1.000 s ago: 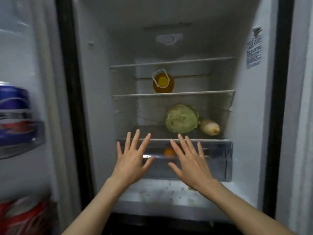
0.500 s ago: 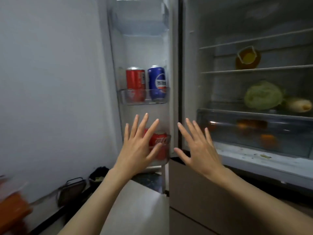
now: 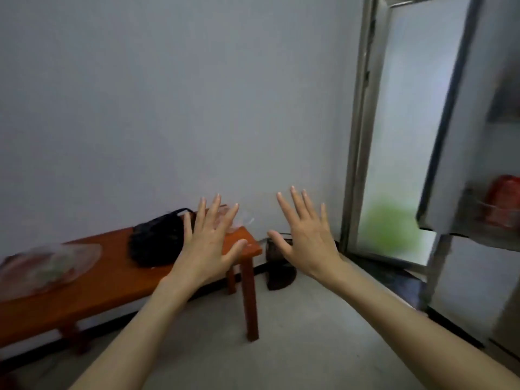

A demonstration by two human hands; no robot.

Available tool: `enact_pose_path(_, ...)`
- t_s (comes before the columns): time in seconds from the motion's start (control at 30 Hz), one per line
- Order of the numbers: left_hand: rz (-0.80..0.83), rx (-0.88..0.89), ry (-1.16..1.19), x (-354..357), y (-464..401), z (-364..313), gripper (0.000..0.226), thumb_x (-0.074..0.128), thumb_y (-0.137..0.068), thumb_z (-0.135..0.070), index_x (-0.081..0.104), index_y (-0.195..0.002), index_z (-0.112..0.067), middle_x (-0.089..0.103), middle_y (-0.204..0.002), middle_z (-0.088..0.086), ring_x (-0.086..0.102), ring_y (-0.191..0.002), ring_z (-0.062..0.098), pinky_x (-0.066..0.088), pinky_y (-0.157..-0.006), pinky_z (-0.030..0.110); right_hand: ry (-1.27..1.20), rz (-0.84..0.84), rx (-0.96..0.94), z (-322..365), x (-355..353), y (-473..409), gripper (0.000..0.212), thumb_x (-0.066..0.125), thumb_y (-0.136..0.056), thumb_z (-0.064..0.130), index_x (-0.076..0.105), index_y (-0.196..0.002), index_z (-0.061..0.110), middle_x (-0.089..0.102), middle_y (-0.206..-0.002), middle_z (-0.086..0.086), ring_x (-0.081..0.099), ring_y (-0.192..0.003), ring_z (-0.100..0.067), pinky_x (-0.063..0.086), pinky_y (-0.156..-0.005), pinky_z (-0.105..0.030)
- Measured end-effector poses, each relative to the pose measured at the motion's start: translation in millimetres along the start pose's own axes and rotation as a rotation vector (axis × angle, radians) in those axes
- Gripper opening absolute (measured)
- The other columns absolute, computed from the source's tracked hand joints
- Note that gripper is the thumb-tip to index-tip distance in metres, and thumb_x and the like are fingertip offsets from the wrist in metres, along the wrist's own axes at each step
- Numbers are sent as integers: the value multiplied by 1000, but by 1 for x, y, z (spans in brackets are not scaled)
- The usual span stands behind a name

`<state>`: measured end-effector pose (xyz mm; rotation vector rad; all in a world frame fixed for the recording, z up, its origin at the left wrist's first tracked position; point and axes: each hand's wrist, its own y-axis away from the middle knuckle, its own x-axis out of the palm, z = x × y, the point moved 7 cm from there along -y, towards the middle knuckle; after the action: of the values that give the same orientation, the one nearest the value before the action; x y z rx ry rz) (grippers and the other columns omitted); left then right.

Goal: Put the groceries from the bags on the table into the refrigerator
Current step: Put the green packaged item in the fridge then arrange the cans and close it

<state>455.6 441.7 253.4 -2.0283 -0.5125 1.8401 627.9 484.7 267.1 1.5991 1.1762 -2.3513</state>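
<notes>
While both arms reach out ahead of the head camera, I count two hands and neither holds anything. The left hand [image 3: 209, 243] is raised with its fingers spread wide and straight, back toward me; the right hand [image 3: 305, 235] is the same, fingers fanned and apart from everything. At about eight o'clock from the hands stands one orange-red wooden table [image 3: 92, 288] against the grey wall. On it I count two bags clearly: one black bag [image 3: 157, 243] near the table's far end, partly behind the left hand, and one clear plastic bag [image 3: 47, 266] at nine o'clock with blurred red and green contents. A further scrap of clear plastic shows behind the left fingers, too blurred to count as a bag. At three o'clock stands the refrigerator [image 3: 478, 263] with its open door [image 3: 439, 164], and one red can [image 3: 503, 201] sits in the door shelf. One dark object lies on the floor beside the table leg.
</notes>
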Motion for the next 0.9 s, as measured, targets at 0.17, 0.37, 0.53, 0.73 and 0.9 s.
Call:
enact_pose_path(0.17,12,-225,-120,-28,51,132,79,15,-77,-73,-3,-147,-39,-14,-157,-1,-25,-140,21,-11,-111,50,-82,68,-156,112,74,-49,71,35,-93,54,-1,-149,28,-6,-158,-4,-7,-145,-24,0,-115,-51)
enact_pose_path(0.37,8,-443,-173,-35,96,241,70,32,-91,-59,-8,-146,-39,-24,-154,-1,-30,-138,20,-15,-112,49,-196,124,-299,219,152,-98,69,36,-93,53,5,-150,28,0,-159,-4,-4,-146,-25,1,-115,-51)
enact_pose_path(0.53,41,-599,-205,-25,99,323,71,32,-92,-58,-13,-144,-40,-26,-154,-1,-31,-137,20,-18,-110,48,-268,167,-416,295,214,-148,71,32,-93,56,0,-149,28,-3,-159,-3,-7,-145,-24,0,-115,-51)
enact_pose_path(0.73,-35,-712,-196,-22,88,418,69,28,-91,-61,-7,-146,-39,-18,-156,-3,-24,-141,19,-12,-114,50,-369,229,-476,369,283,-205,71,32,-93,57,-2,-149,29,-2,-159,-3,-7,-145,-22,0,-115,-51)
enact_pose_path(0.9,33,-872,-161,2,105,489,69,33,-93,-55,-8,-146,-38,-19,-156,0,-25,-140,19,-12,-113,47,-427,339,-544,424,347,-224,70,34,-94,55,0,-149,28,-4,-159,-3,-10,-145,-23,-9,-112,-46)
